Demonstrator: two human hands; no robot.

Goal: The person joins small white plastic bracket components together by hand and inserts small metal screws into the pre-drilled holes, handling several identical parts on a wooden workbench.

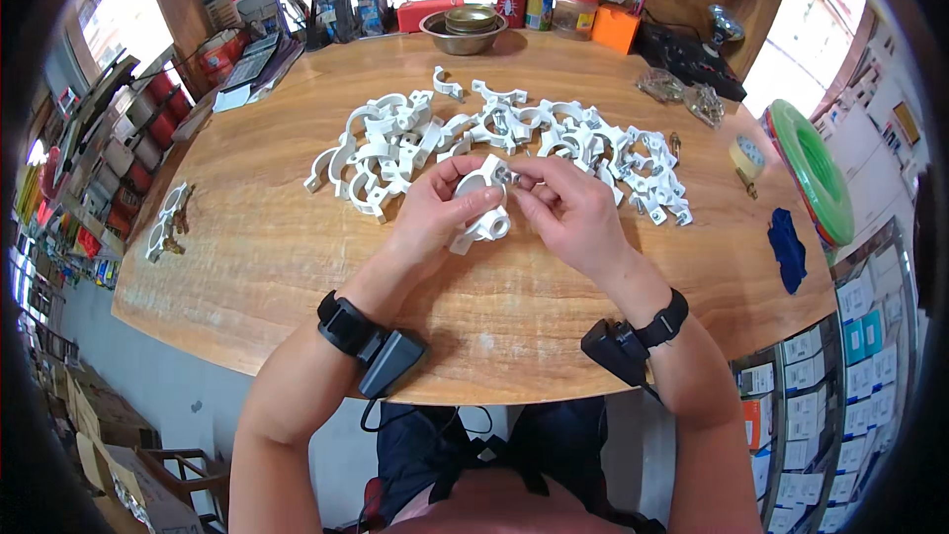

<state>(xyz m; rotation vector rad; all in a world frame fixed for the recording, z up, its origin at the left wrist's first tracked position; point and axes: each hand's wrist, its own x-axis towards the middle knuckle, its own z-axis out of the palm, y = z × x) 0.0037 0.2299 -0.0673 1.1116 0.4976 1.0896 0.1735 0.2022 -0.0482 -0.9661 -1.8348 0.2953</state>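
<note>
My left hand (pixel 432 210) is closed round a white plastic pipe clamp (pixel 491 225), held above the middle of the table with its curved halves facing me. At the clamp's upper end a small metal screw (pixel 506 176) shows. My right hand (pixel 578 208) pinches at this screw, thumb and forefinger together; its fingertips partly hide it. Just beyond my hands lies a heap of white pipe clamp parts (pixel 381 151), some curved and loose. To the right, more clamps (pixel 647 173) lie with metal screws in them.
Clamps with brass-coloured pieces (pixel 166 222) lie at the left. Right are a tape roll (pixel 748 154), a dark blue cloth (pixel 788 249) and green coiled hose (pixel 813 173). Farther back stand metal bowls (pixel 463 40), bags of small hardware (pixel 682 92) and an orange box (pixel 615 28).
</note>
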